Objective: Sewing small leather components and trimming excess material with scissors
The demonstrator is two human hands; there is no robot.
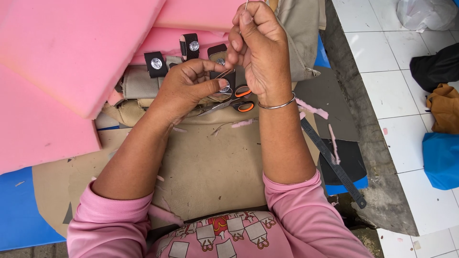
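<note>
From above, your right hand (260,52) is lifted up and pinched shut on a thin needle (245,5) that sticks out past your fingertips, while your left hand (189,88) sits just below and beside it, curled tight around a small black strap with a shiny button (224,87). Right under both hands lie scissors with orange handles (234,102) on tan fabric (210,162), more black button straps (156,63) sit just past your left hand against the pink foam (71,52), and a dark ruler (334,165) lies beside your right arm.
</note>
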